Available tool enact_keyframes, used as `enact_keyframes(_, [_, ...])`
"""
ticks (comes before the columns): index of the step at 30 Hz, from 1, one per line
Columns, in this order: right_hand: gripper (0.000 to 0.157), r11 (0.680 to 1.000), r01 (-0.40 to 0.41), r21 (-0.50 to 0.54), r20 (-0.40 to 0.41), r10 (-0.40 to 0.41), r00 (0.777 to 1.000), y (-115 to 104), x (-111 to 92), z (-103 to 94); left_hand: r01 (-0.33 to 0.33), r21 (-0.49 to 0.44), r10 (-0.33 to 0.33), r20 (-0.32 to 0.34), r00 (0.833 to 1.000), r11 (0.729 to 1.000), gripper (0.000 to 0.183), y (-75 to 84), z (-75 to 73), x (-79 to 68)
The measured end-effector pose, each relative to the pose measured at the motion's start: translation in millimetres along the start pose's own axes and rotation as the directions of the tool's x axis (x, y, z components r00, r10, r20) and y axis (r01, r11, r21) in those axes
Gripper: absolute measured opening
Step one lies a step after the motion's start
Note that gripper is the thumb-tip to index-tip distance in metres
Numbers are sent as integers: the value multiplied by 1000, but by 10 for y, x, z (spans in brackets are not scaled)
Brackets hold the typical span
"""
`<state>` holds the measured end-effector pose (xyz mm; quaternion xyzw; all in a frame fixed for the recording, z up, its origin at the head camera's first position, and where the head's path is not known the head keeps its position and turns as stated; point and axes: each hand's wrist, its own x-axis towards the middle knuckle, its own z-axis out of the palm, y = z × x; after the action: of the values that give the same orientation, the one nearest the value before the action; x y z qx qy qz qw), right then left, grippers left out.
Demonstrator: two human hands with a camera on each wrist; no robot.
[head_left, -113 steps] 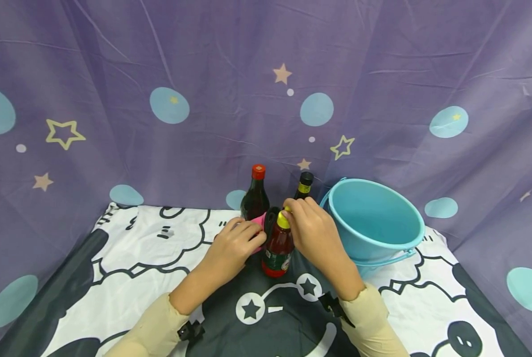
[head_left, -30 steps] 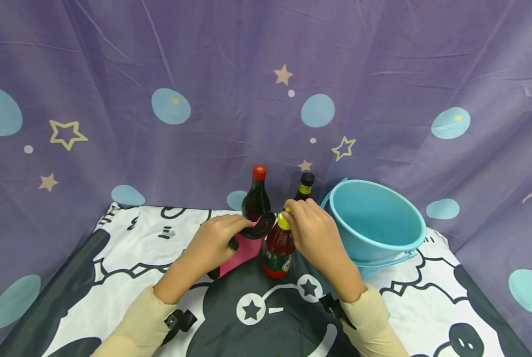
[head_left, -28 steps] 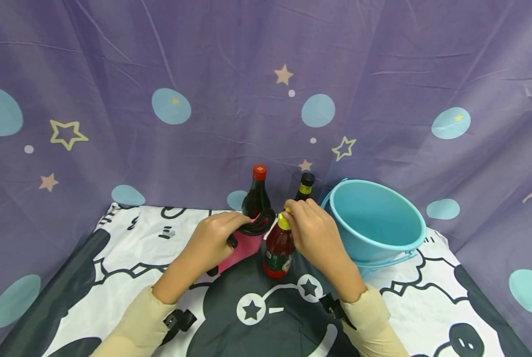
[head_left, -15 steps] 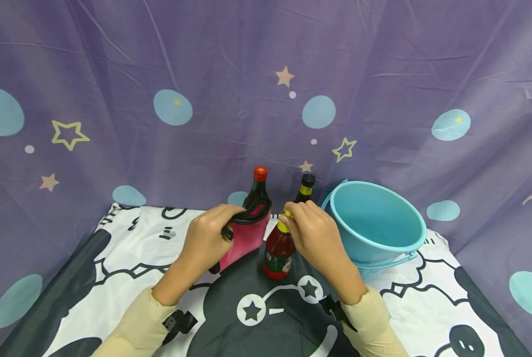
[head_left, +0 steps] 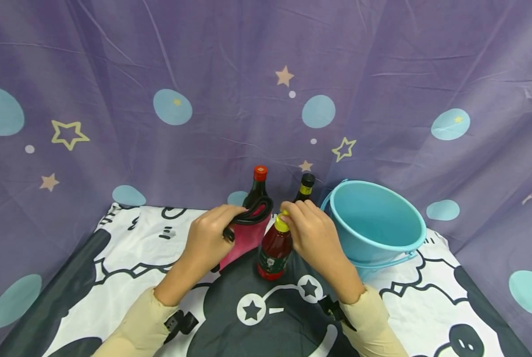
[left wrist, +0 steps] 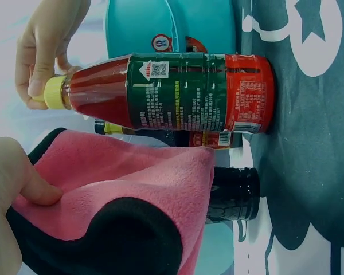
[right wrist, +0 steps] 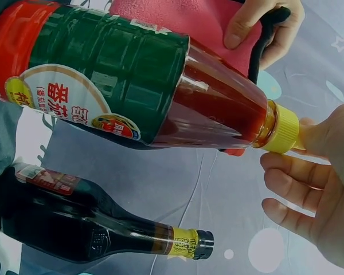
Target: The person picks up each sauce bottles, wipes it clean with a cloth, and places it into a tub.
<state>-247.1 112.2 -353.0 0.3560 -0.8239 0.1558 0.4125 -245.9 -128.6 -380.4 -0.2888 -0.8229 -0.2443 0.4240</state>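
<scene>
My right hand (head_left: 312,233) pinches the yellow cap of a ketchup bottle (head_left: 274,250), which leans a little in the head view. Its green label and red base show in the right wrist view. My left hand (head_left: 207,238) grips a folded pink cloth (left wrist: 126,166) with a black border by its upper edge. The cloth hangs just left of the bottle. Behind the cloth stands a dark bottle with a red cap (head_left: 260,173), its lower part hidden. Another dark sauce bottle (right wrist: 74,215), with a yellow neck band and black cap, stands behind my right hand.
A light blue bucket (head_left: 377,213) stands right of my right hand, its handle hanging at the front. A black and white patterned cloth (head_left: 158,248) covers the table. A purple curtain (head_left: 230,74) hangs close behind the bottles.
My left hand has drawn back left and lifted the pink cloth from beside the bottle. Lately the ketchup bottle has shifted slightly left, turned and tilted under my right hand.
</scene>
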Motion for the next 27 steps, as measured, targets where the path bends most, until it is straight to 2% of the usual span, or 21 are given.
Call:
enact_keyframes(11, [16,1000,-20,-18,-11,20,1000,-19,1,44,-55,-20,55,-32,998,998,48,47,65,-28])
enact_keyframes(16, [17,999,-30,-15,-19,30,999,-24,0,60,-122,-17,123,4,992,992,56,87,107,-48])
enact_keyframes(20, [18,1000,-29,-11,-22,28,999,-25,-1,66,-186,-10,186,48,981,982,61,109,136,-71])
enact_keyframes(27, [18,999,-30,-11,-23,29,999,-22,1,55,-253,-10,252,78,964,968,61,93,197,-107])
